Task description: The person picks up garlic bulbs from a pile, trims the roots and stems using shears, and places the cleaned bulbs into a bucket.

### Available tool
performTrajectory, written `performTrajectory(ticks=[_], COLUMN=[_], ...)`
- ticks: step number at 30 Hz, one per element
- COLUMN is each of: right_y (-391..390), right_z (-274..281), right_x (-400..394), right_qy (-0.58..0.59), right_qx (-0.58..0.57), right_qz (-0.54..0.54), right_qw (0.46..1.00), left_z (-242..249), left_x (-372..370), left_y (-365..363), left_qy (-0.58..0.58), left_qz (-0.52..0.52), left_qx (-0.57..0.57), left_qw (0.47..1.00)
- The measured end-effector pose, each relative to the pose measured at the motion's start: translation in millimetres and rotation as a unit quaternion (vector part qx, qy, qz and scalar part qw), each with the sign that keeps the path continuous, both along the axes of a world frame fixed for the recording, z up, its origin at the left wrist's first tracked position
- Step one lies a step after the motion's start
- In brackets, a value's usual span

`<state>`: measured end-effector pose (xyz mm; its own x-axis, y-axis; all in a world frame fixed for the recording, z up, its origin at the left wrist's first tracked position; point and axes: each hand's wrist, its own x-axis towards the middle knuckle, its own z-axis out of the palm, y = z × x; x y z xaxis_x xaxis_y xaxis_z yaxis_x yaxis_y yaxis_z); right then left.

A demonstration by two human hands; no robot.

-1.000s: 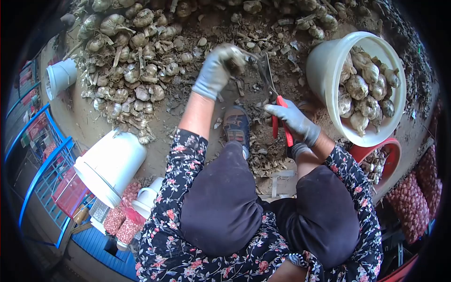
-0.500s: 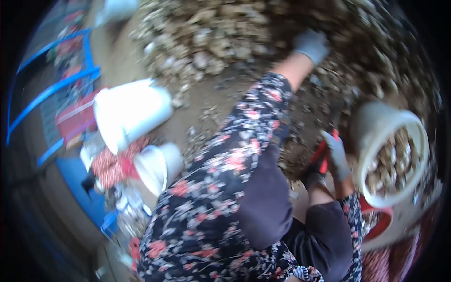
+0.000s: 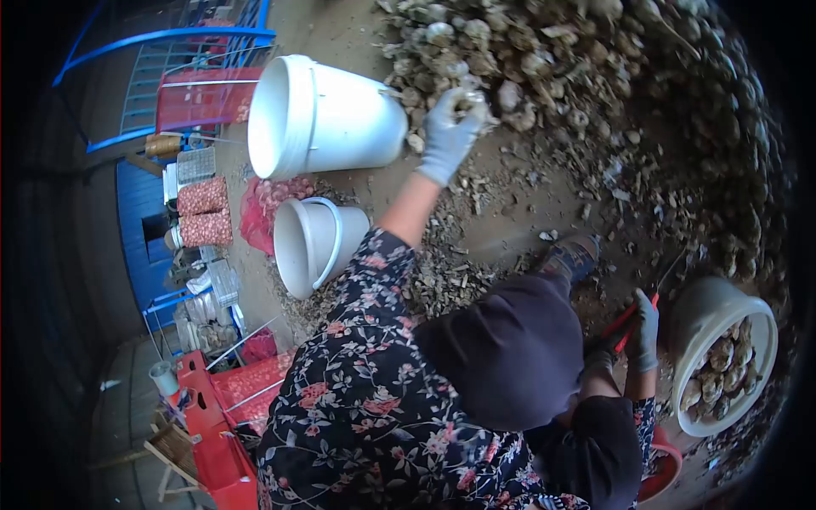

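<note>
My left hand (image 3: 450, 140), in a light grey-white glove, reaches to the near edge of a heap of garlic bulbs (image 3: 527, 64). Its fingers are curled round a garlic bulb (image 3: 469, 104), close to the base of a big white bucket lying on its side (image 3: 353, 119). Gloved as well, my right hand (image 3: 646, 331) is low on the right beside my legs. It grips red-handled shears (image 3: 627, 327), whose thin blade points up toward the heap. Right of them, a white bucket (image 3: 684, 319) contains several garlic bulbs (image 3: 718, 374).
A smaller pale bucket with a handle (image 3: 293, 246) is at the left. Dry skins and scraps (image 3: 442, 280) litter the floor around my shoe (image 3: 571, 255). Red net sacks (image 3: 204, 212), a blue metal frame (image 3: 161, 36) and red crates (image 3: 208, 425) stand farther left. A red basin (image 3: 663, 467) sits lower right.
My left hand has moved left across the heap, from its dark middle to the edge by the big white bucket. The view has shifted. My right hand still grips the shears.
</note>
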<state>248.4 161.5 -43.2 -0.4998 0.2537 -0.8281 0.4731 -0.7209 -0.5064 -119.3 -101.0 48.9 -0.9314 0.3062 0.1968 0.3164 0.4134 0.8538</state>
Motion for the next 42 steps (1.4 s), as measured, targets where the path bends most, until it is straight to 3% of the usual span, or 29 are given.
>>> performTrajectory(ticks=[1,2,5,7,9,10,12,13,16,18,19,21,22,24,25,27,31,32,33,35,37,38,39,41,42], right_y=[-2.0,-5.5,-2.6,-4.7,-9.3,-9.7,-2.2,0.3,-5.2,-5.4,-5.5,-4.6,-3.8,-6.7,-7.9,-8.7,-6.4,-6.0,-5.2,-4.3,-9.4,-9.2,-11.8,-14.3,-12.3], right_z=[1.4,5.3,-14.5,-9.2,0.4,12.1,12.5,4.4,24.2,27.6,28.4,28.2,24.6,22.7,28.2,34.8,33.9,33.3,31.0,17.7,20.3,30.4,29.4,24.1,17.4], right_x=[-0.5,-3.2,6.1,-1.4,-4.3,-3.1,0.0,4.9,-1.0,1.6,1.7,3.4,4.7,1.4,-3.8,-8.2,-10.0,-9.1,-7.4,-4.8,-9.7,-17.5,-20.6,-20.0,-15.6], right_qy=[0.019,0.009,0.037,0.017,0.078,0.034,0.002,0.022,-0.001,-0.015,-0.023,-0.032,-0.032,-0.036,-0.042,-0.057,-0.06,-0.057,-0.053,-0.056,-0.043,-0.07,-0.071,-0.054,-0.038], right_qx=[0.004,-0.004,0.002,0.023,0.044,0.056,0.113,0.152,0.155,0.154,0.152,0.153,0.146,0.138,0.136,0.134,0.175,0.182,0.189,0.164,0.094,0.088,0.09,0.103,0.153], right_qz=[0.013,0.014,0.054,0.058,0.059,0.087,0.132,0.153,0.153,0.153,0.152,0.143,0.136,0.123,0.131,0.141,0.171,0.171,0.171,0.146,0.073,0.083,0.076,0.108,0.162], right_qw=[1.0,1.0,0.998,0.998,0.994,0.994,0.985,0.976,0.976,0.976,0.976,0.977,0.979,0.982,0.981,0.979,0.968,0.967,0.965,0.974,0.992,0.99,0.99,0.987,0.974], left_z=[23.3,35.2,60.1,104.1,110.9,105.8,136.7,154.5,148.0,130.1,126.5,116.2,110.2,73.1,59.7,-5.3,-115.8,-144.5,-108.0,-126.2,-98.8,-160.0,-157.1,-167.3,-158.0], left_x=[-1.3,-7.8,-18.1,-4.6,-31.0,-54.7,-72.1,-76.6,-124.2,-125.2,-125.4,-111.0,-94.3,-74.0,-44.9,-23.8,-35.9,-47.1,-36.0,-41.8,-13.2,-9.3,15.5,43.6,55.6], left_y=[-14.7,-37.3,-89.9,-97.0,-143.9,-174.8,-191.6,-192.7,-249.4,-253.9,-246.0,-217.7,-190.4,-142.1,-97.7,-46.7,7.4,13.6,36.9,47.1,68.8,66.9,85.3,110.4,124.9], left_qy=[0.035,-0.004,0.021,-0.041,0.097,0.129,0.222,0.332,0.251,0.131,0.128,0.353,0.435,0.482,0.387,0.093,-0.102,-0.132,-0.179,-0.295,-0.399,-0.32,-0.225,-0.211,-0.278], left_qz=[0.043,0.065,0.07,0.094,0.17,0.15,0.264,0.275,0.302,0.354,0.348,0.373,0.303,0.07,-0.035,-0.077,0.012,0.022,0.065,0.044,-0.024,-0.035,-0.005,-0.025,-0.023], left_qx=[0.03,0.047,0.093,0.188,0.084,0.178,0.061,-0.024,0.015,-0.262,-0.262,-0.422,-0.365,-0.302,-0.277,-0.395,-0.275,-0.162,-0.193,-0.02,0.049,0.078,0.105,0.136,0.164], left_qw=[0.998,0.997,0.993,0.977,0.977,0.964,0.937,0.902,0.92,0.888,0.891,0.747,0.765,0.82,0.879,0.911,0.956,0.978,0.963,0.954,0.915,0.943,0.969,0.968,0.946])
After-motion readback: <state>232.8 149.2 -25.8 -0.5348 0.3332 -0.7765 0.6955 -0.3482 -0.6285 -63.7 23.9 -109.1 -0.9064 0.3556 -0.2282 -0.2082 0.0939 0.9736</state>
